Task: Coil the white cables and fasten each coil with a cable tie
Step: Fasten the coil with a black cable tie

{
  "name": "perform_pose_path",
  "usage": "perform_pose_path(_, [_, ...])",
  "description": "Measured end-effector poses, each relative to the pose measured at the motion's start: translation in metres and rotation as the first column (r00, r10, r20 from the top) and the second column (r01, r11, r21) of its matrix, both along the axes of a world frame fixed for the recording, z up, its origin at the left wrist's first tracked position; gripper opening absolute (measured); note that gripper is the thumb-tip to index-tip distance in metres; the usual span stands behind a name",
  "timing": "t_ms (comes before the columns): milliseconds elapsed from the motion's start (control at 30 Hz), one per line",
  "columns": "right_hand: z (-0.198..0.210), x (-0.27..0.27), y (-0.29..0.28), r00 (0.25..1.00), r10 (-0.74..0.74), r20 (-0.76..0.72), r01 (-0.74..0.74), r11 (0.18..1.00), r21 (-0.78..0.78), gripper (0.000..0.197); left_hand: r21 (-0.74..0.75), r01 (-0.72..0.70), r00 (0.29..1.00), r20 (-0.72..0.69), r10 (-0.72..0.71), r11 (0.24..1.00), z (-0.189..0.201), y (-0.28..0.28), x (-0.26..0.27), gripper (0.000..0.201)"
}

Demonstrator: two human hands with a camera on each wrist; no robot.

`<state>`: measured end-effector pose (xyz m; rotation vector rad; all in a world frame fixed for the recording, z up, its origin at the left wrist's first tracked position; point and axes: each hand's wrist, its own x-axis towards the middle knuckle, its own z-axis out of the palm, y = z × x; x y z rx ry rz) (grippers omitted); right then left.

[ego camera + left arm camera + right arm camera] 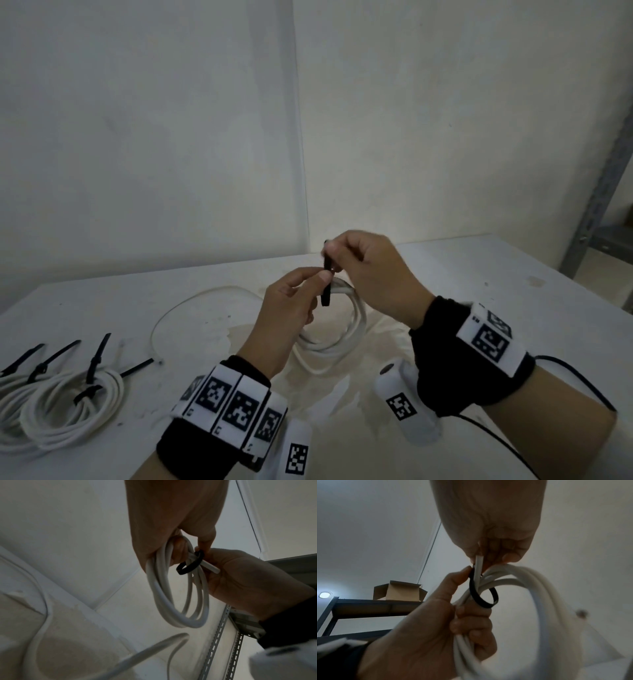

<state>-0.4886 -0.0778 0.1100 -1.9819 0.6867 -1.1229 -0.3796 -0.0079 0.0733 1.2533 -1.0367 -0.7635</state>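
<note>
The white table (513, 308) stretches bare toward its right and far edges, while 2 tied coils (58, 407) lie at its left edge beside spare black ties (54, 356); on a shelf (right wrist view) stands an open cardboard box (399, 591), contents unseen. Above the middle, the left hand (291, 311) grips the white cable coil (342, 329), its thumb pressing the black cable tie (327, 274) looped round the strands. The right hand (373, 274) pinches the tie's upper end.

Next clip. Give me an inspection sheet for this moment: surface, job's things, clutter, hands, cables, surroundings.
Surface: white table, stained.
Job's things: cable coil held up, black tie looped round it, not seen closed; tied coils at left; spare tie.
Clutter: nothing seen.
Hands: left hand grips coil, thumb on tie; right hand pinches tie.
Cables: loose white cable on the table; black wire at the right wrist.
Surroundings: white walls, metal shelf, cardboard box.
</note>
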Motion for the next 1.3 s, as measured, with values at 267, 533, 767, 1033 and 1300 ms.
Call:
perform_pose_path(267, [0.004,-0.009,-0.002,0.999,0.034,-0.028,-0.030,0.991,0.129,0.025,0.051,0.020,1.000,0.001,-0.020,0.999,-0.009,0.000,-0.009,0.011])
perform_pose_path(533, [0.000,-0.011,0.000,0.996,0.029,-0.089,-0.032,0.999,-0.032,0.020,0.054,0.057,0.998,0.002,-0.057,0.997,-0.001,-0.003,-0.014,0.018])
perform_pose_path(767, [0.006,-0.009,-0.006,0.998,-0.057,0.006,0.057,0.996,-0.064,0.024,0.035,0.082,0.997,0.011,-0.083,0.996,0.008,-0.004,-0.016,0.023])
perform_pose_path(1033, [-0.011,-0.002,-0.002,0.999,0.041,-0.005,-0.041,0.996,0.075,0.023,0.094,0.025,0.998,0.060,-0.031,0.995,-0.002,0.005,-0.002,0.017])
perform_pose_path(1300, [-0.021,0.021,0.021,0.949,0.293,-0.118,-0.255,0.930,0.264,0.044,0.083,-0.039,0.999,-0.033,0.042,0.996,0.004,0.027,0.034,0.014])
